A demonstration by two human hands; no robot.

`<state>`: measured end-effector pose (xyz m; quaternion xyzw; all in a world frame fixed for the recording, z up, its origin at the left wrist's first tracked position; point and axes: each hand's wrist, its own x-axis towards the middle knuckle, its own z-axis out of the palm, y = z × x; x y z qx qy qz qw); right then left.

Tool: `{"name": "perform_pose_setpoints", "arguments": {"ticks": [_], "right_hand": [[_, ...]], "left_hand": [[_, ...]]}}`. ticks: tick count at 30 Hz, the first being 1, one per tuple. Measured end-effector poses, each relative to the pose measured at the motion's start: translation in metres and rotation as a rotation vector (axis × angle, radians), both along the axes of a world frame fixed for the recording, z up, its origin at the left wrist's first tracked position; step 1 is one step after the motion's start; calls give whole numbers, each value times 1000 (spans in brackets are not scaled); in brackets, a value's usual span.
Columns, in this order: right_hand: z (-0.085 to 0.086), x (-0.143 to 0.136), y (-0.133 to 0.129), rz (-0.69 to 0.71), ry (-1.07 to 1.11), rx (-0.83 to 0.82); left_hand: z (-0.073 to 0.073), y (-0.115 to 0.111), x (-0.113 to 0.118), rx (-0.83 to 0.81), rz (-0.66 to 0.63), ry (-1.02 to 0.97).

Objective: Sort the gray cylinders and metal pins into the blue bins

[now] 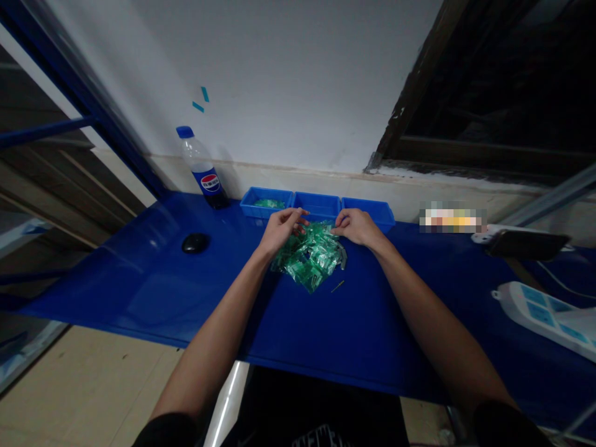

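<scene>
A heap of small clear plastic packets with green contents (313, 264) lies on the blue table; what exactly is inside cannot be made out. My left hand (283, 231) is over the heap's left back edge, its fingers bent and apart, with nothing plainly between them. On the other side, my right hand (357, 226) has thumb and fingertips pinched at the upper right edge of a packet. Just right of the heap are dark grey flat pieces (343, 257). A thin yellowish pin-like piece (338, 286) lies nearer to me.
Behind the heap stand three joined blue bins (316, 203); green packets are in the left one. A cola bottle (205, 171) and black mouse (195, 243) are on the left. A phone (528, 244) and white power strip (547, 313) are on the right.
</scene>
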<state>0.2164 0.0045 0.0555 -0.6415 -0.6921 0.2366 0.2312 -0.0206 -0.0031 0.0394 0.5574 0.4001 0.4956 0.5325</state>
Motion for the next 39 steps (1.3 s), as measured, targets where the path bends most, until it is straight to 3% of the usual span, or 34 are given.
{"name": "perform_pose_setpoints", "arguments": {"ticks": [5, 13, 18, 23, 30, 34, 39], "right_hand": [[4, 0, 1, -26, 110, 24], [20, 6, -2, -62, 205, 209], [35, 4, -8, 54, 462, 275], [47, -3, -18, 170, 570, 198], [47, -10, -21, 163, 579, 85], [39, -3, -16, 162, 414, 81], [28, 8, -11, 233, -18, -24]], "left_hand": [[1, -2, 0, 21, 9, 14], [6, -4, 4, 52, 2, 38], [5, -7, 6, 92, -1, 103], [13, -17, 7, 126, -136, 151], [23, -26, 6, 77, -304, 144], [13, -15, 2, 32, -201, 87], [2, 2, -3, -33, 80, -88]]}}
